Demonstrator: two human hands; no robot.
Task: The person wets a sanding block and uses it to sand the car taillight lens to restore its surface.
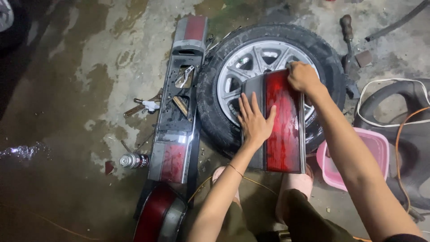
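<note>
- The left hand [254, 120] lay flat, fingers spread, pressed on the face of a red tail-light lens [280, 121], holding it steady rather than gripping it.
- The right hand [302, 77] was curled over the lens's far upper corner; the fingertips were folded under, so whether they pinched a cloth, a pad or only the edge could not be told.
- The lens rested under both hands on a car wheel [268, 58] lying flat, tyre and silver alloy spokes showing beyond the fingers, the near end of the lens overhanging toward the person's knees.
- The step in hand looked like rubbing or cleaning the lens surface, which appeared wet and streaked; the next move would likely call for firm downward pressure from the left hand while the right worked across.
- Left of the left hand lay a long grey rear panel [177, 103] with red light sections, and nearer the person a second red lamp [156, 215].
- Further left a spray can [133, 160] lay on its side on the wet concrete floor [67, 89].
- Right of the right forearm sat a pink tub [380, 143], partly hidden by the arm; its contents could not be seen.
- Beyond it, a dark tyre [416, 103] was cut off by the frame edge.
</note>
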